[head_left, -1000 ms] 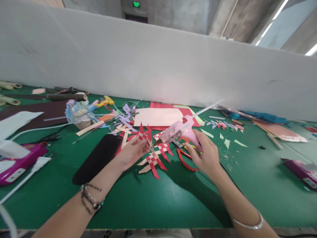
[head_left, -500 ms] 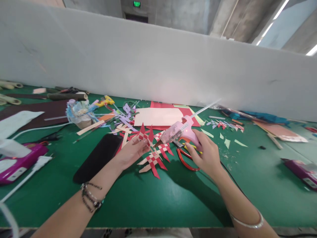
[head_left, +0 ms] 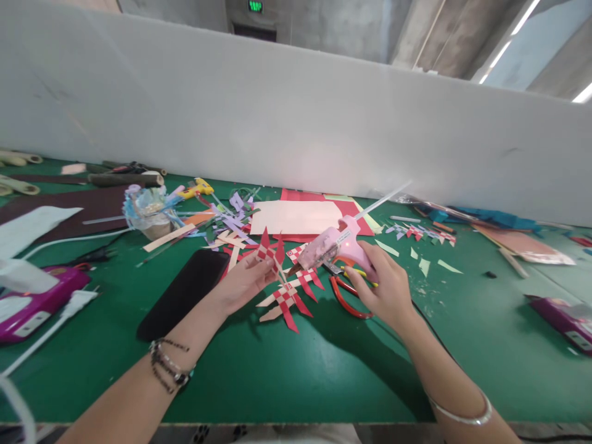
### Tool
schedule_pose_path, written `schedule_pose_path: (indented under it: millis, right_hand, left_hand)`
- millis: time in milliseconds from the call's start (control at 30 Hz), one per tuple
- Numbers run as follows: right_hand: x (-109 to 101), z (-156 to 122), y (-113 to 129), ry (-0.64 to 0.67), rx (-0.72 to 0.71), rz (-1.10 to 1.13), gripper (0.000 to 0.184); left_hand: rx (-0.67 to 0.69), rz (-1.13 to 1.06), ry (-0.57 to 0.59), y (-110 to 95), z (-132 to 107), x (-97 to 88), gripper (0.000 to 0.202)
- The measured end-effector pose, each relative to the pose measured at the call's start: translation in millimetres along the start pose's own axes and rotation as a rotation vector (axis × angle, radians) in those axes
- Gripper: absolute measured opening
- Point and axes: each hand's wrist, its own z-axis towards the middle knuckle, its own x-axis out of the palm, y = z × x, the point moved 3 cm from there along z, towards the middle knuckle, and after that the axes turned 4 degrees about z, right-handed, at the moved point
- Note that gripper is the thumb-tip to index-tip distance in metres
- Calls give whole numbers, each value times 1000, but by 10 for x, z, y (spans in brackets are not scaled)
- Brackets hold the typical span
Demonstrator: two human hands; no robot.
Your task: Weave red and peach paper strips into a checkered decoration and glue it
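Observation:
Between the fingers of my left hand (head_left: 245, 280) is a woven paper fish (head_left: 267, 248) in red and cream, its pointed red strips standing up. My right hand (head_left: 386, 287) grips the handle of a pink hot glue gun (head_left: 327, 245), with a clear glue stick (head_left: 383, 200) sticking out of its back. The gun's nozzle points left and down, close to the held paper piece; I cannot tell whether they touch. Below it, more red-and-cream woven paper fish (head_left: 287, 297) lie on the green table (head_left: 296, 376). Red-handled pliers (head_left: 345, 302) rest beneath my right hand.
A black phone (head_left: 180, 296) lies beside my left forearm. Cream and red paper sheets (head_left: 296, 219) are behind my hands, with paper scraps (head_left: 231, 216) to their left. Purple power strips (head_left: 46, 302) sit at both sides. A white partition (head_left: 296, 117) borders the back.
The glue gun's nozzle has shifted slightly right, away from the paper fish in my left hand. Both hands keep their holds and have barely moved.

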Motion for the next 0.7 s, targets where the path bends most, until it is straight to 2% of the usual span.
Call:
schedule_pose_path:
  millis: [167, 500, 600, 700]
  right_hand:
    - [-17, -2, 5, -36, 2, 3, 37]
    - [-8, -4, -14, -11, -36, -15, 38]
    - [-20, 9, -76, 3, -23, -30, 39]
    - [-67, 35, -224, -37, 28, -72, 40]
  left_hand:
    - [-1, 15, -18, -6, 4, -27, 28]
    - [24, 11, -8, -17, 18, -75, 23]
    - [106, 17, -15, -95, 27, -107, 19]
    - [288, 138, -37, -226, 2, -145, 15]
